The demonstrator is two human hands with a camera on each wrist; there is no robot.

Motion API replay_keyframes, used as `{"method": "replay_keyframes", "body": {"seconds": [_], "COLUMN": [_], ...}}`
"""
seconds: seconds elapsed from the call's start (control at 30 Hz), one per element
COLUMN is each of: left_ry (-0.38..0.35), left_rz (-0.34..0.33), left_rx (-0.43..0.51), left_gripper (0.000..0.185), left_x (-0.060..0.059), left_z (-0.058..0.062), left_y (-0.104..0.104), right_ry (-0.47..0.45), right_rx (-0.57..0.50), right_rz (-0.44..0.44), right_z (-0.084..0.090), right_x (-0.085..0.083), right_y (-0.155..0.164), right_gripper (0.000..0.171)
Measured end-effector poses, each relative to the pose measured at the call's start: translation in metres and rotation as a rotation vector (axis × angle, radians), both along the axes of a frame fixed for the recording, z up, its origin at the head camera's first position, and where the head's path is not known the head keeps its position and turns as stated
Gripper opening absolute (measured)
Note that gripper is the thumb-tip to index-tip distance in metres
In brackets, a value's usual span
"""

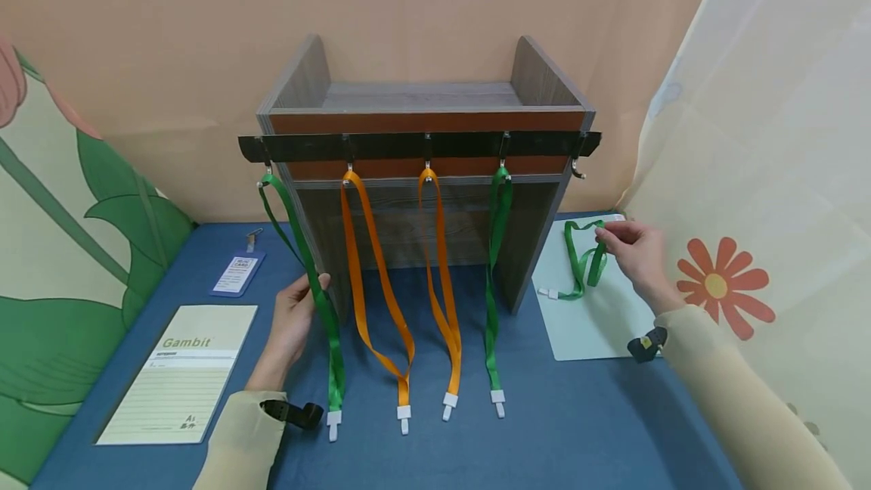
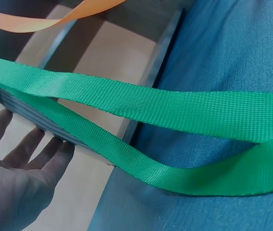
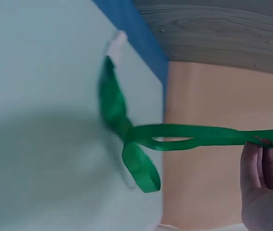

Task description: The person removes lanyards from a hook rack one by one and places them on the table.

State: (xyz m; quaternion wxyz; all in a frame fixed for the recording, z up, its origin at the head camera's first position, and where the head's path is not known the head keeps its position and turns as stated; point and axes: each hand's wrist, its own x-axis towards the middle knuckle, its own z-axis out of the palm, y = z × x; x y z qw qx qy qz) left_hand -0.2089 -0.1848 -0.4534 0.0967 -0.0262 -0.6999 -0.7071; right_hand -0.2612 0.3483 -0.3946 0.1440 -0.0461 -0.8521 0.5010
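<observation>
My right hand [image 1: 638, 252] pinches a green lanyard [image 3: 184, 132] at its loop end, above a pale board on the right. The lanyard's lower part hangs in loose folds, and its white clip [image 1: 548, 293] is down at the board. On the left, my left hand [image 1: 292, 320] is beside the hanging green lanyard [image 1: 316, 278], partly behind it. In the left wrist view its fingers [image 2: 54, 161] are loosely spread at the edge of the rack's side panel, and the green strap [image 2: 165, 110] passes above them.
A grey wooden rack [image 1: 422, 97] carries a black hook rail [image 1: 388, 147]. Two orange lanyards [image 1: 395, 293] and another green lanyard [image 1: 499, 240] hang there; the rightmost hook [image 1: 577, 170] is bare. At left lie a notepad [image 1: 180, 376] and a blue card holder [image 1: 238, 273].
</observation>
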Motion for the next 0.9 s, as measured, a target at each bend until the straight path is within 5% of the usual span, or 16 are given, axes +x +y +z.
{"method": "replay_keyframes", "body": {"seconds": [0.13, 0.43, 0.9], "left_ry": [-0.015, -0.004, -0.001], "left_rz": [-0.014, -0.043, -0.01], "left_rx": [-0.025, -0.036, -0.034], "left_gripper": [0.035, 0.034, 0.035], "left_x": [0.001, 0.015, 0.0], "left_z": [0.0, 0.026, 0.0], "left_y": [-0.001, 0.007, -0.001], "right_ry": [-0.042, -0.174, -0.279], "right_rx": [0.034, 0.191, 0.334], "right_rz": [-0.007, -0.013, 0.009], "right_z": [-0.014, -0.053, -0.084], "right_x": [0.0, -0.002, 0.001], "right_y": [0.002, 0.007, 0.014], "right_gripper": [0.042, 0.042, 0.04]}}
